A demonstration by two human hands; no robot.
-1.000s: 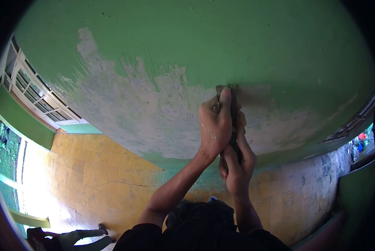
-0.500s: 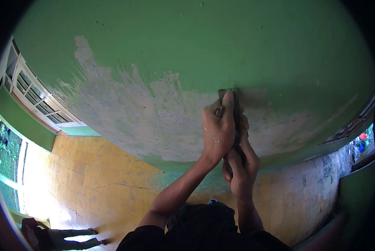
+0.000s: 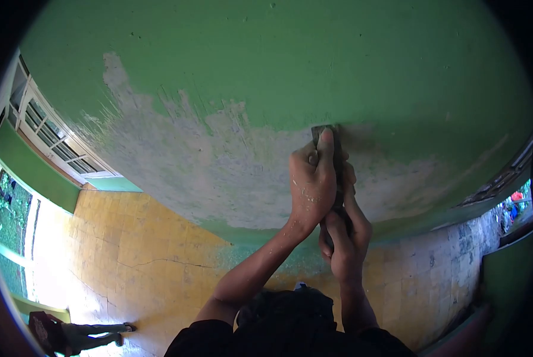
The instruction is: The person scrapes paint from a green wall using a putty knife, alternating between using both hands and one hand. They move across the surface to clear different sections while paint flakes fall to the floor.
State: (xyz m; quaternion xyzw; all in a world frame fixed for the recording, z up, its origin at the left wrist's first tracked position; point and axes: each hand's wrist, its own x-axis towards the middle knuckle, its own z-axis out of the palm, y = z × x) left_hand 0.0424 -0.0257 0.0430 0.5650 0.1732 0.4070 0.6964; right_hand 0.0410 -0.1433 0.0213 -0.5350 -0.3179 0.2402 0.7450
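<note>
Both hands are closed around a dark scraper [image 3: 338,156], its flat end against the green wall [image 3: 266,71]. My left hand [image 3: 310,181] grips the upper part, thumb laid along it near the edge and pale paint flakes on its back and wrist. Lower down, my right hand [image 3: 345,247] wraps the handle, with some fingers reaching up the far side. The scraper's end meets the upper border of a pale, paint-stripped patch [image 3: 183,146] that spreads left and right of my hands. Much of the tool is hidden by my fingers.
Below the wall runs a yellow tiled floor [image 3: 147,238] with a crack and greenish dust near the wall's foot. White-framed windows [image 3: 55,140] are at left. Another person [image 3: 79,334] stands at lower left. A dark green surface [image 3: 510,279] borders the right side.
My hands and the scraper have shifted very slightly right in view, still gripping and touching the wall. The other person's legs have changed position a little.
</note>
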